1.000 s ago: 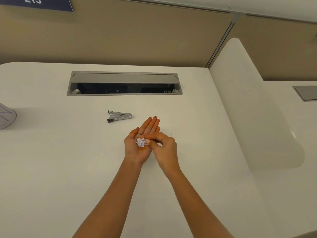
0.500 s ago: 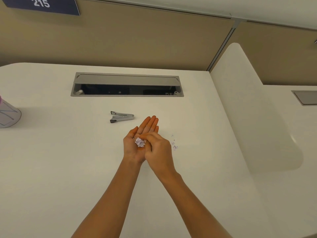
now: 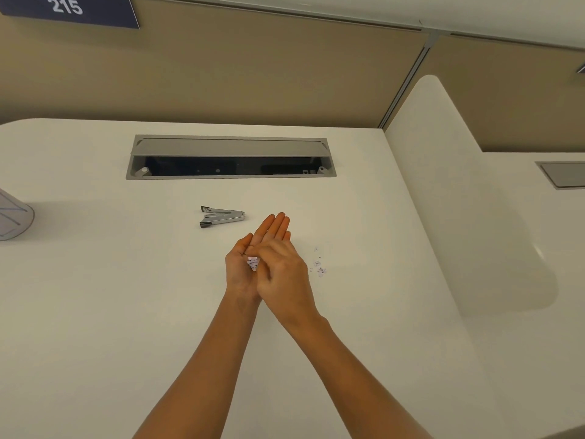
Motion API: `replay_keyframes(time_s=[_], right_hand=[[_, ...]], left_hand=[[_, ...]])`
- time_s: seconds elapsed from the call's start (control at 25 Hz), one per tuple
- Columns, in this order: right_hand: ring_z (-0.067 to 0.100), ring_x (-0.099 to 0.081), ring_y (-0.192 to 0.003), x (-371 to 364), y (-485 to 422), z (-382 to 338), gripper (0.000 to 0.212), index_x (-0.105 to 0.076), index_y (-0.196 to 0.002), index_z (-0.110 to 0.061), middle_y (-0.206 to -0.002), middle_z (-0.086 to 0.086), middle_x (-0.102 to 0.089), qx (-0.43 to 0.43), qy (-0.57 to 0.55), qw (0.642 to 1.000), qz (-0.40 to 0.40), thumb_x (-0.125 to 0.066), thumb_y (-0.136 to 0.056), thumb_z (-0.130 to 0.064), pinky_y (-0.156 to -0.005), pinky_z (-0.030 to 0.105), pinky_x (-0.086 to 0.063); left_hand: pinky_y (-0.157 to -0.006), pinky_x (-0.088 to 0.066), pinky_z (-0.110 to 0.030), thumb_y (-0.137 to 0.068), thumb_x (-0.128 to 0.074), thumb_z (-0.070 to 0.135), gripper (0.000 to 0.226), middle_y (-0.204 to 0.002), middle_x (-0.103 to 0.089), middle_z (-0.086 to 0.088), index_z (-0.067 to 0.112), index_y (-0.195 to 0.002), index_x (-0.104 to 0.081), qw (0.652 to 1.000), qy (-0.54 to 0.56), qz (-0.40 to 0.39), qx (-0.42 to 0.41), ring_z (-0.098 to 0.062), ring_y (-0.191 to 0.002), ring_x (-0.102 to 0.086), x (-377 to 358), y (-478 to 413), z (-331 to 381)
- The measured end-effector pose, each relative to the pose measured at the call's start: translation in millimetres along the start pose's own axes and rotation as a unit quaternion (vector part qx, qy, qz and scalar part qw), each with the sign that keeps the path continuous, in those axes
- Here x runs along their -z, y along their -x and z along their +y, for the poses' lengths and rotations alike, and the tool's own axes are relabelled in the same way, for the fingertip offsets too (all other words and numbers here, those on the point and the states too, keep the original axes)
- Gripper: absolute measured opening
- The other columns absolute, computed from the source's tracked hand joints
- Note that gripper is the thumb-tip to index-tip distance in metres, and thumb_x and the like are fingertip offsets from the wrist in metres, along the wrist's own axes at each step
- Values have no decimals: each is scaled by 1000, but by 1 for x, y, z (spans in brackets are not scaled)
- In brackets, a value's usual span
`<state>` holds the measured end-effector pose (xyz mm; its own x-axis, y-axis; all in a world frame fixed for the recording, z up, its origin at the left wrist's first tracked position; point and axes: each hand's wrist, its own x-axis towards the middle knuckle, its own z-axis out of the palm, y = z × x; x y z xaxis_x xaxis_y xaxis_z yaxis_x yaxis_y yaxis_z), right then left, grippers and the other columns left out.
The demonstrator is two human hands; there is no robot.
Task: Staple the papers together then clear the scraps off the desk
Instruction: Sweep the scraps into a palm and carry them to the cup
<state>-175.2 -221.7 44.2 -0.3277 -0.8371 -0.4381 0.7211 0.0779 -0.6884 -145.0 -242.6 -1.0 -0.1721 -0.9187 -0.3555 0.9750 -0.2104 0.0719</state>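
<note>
Right hand (image 3: 281,274): it has slid over the left palm, fingers curled, dropping bits there.
Left hand (image 3: 250,258): flat open, cupping a little pile of scraps (image 3: 253,263).
Loose scraps (image 3: 319,269): now showing on the desk (image 3: 95,312), right of center.
Stapler (image 3: 221,216): farther back, untouched.
Papers: not seen.

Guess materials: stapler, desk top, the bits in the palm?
Stapler: looks like bare metal, silvery with a brushed sheen, and dark tips that may be plastic.
Desk top: smooth off-white surface, matte to satin with soft reflections, probably laminate or solid surface; cannot tell which.
Scraps in the left hand: tiny pale lilac-white flakes, likely paper; more lie loose on the desk.
</note>
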Motion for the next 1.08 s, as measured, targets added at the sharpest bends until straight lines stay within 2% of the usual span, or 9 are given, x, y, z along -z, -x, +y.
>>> replay_keyframes(time_s=[0.04,0.08,0.12,0.16,0.28,0.56,0.8,0.92,1.08], right_hand=[[16,-54,-126,9,-12,-18,39,-67,-122,-11,-128,5,-64,172,202,964,-14,-42,-91,-14,-111,25,-34],[13,-63,-111,15,-19,-27,32,-72,-109,-10,-114,4,-71,260,349,891,-131,-49,-88,-4,-99,23,-46],[10,-67,-96,23,-28,-42,28,-76,-97,-11,-99,2,-74,247,446,840,-186,-55,-85,3,-87,21,-51],[8,-69,-87,33,-42,-59,25,-77,-91,-12,-91,-1,-75,232,492,822,-171,-59,-83,5,-79,18,-53],[7,-68,-84,56,-81,-81,25,-76,-90,-14,-90,-3,-74,213,533,813,-96,-59,-87,3,-79,21,-55],[21,-53,-116,102,-125,-61,43,-63,-121,-3,-123,7,-60,277,766,540,-212,-50,-83,12,-93,24,-45],[24,-57,-117,123,-99,-47,43,-58,-127,-3,-127,12,-57,326,776,480,-247,-59,-84,0,-84,33,-56],[29,-64,-111,137,-84,-46,58,-64,-120,1,-121,14,-64,350,786,435,-267,-78,-65,8,-73,31,-59],[27,-69,-101,152,-76,-56,64,-69,-110,3,-111,12,-70,379,786,394,-289,-82,-49,16,-65,26,-61]], left_hand=[[-112,-34,-42,-100,-21,23,53,-143,-52,-19,-1,-138,-49,1000,11,4,-3,-31,-130,-52,-2,0,1],[-111,-38,-42,-100,-23,21,52,-141,-54,-20,-3,-136,-51,1000,20,8,-7,-32,-128,-55,-3,0,1],[-110,-42,-43,-99,-26,20,50,-139,-56,-21,-4,-133,-54,1000,25,10,-10,-34,-126,-56,-5,0,2],[-108,-44,-44,-98,-28,18,49,-137,-57,-22,-5,-130,-57,1000,27,10,-12,-35,-125,-57,-6,1,3],[-105,-45,-46,-92,-37,17,46,-134,-59,-23,-7,-120,-64,999,35,2,-15,-36,-124,-58,-9,4,5],[-104,-45,-45,-100,-30,22,50,-133,-60,-22,-7,-116,-67,999,31,11,-10,-36,-123,-58,-11,7,3],[-104,-45,-45,-101,-27,26,54,-132,-61,-21,-7,-113,-69,999,32,10,-15,-36,-124,-58,-12,10,8],[-103,-45,-44,-99,-29,25,52,-132,-61,-21,-7,-113,-69,999,30,10,-16,-36,-123,-58,-12,12,6],[-104,-45,-45,-86,-42,19,46,-132,-61,-21,-7,-112,-69,1000,21,1,-19,-35,-124,-58,-15,17,5]])
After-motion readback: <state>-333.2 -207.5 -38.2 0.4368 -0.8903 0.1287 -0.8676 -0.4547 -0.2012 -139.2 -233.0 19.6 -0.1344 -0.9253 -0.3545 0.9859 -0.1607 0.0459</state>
